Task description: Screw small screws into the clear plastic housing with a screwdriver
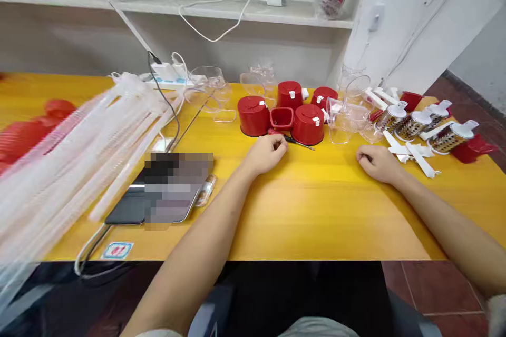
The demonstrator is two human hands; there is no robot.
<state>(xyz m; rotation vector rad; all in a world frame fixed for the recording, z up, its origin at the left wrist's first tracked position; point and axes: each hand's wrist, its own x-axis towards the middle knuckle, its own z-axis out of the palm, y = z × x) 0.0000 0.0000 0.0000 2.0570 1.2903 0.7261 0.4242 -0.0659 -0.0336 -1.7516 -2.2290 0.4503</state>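
My left hand (265,154) rests on the table with its fingers curled in, seemingly around nothing. Just beyond it lies a screwdriver (292,140) with a red handle and a dark shaft, partly hidden by the hand. Several red cup-shaped plastic parts (253,116) stand behind, with small white pieces on them. Among them is a red square frame-like part (282,118). My right hand (375,162) lies as a loose fist, nearest to flat white plastic strips (419,160). Perforated metal cylinders (450,138) with white ends lie further right.
Clear plastic containers (348,118) stand behind the red parts. On the left lie a dark tablet-like device (126,206), cables, a power strip (169,82), long translucent plastic sleeves (90,158) and a red bag (37,126). A white shelf (292,9) runs along the back.
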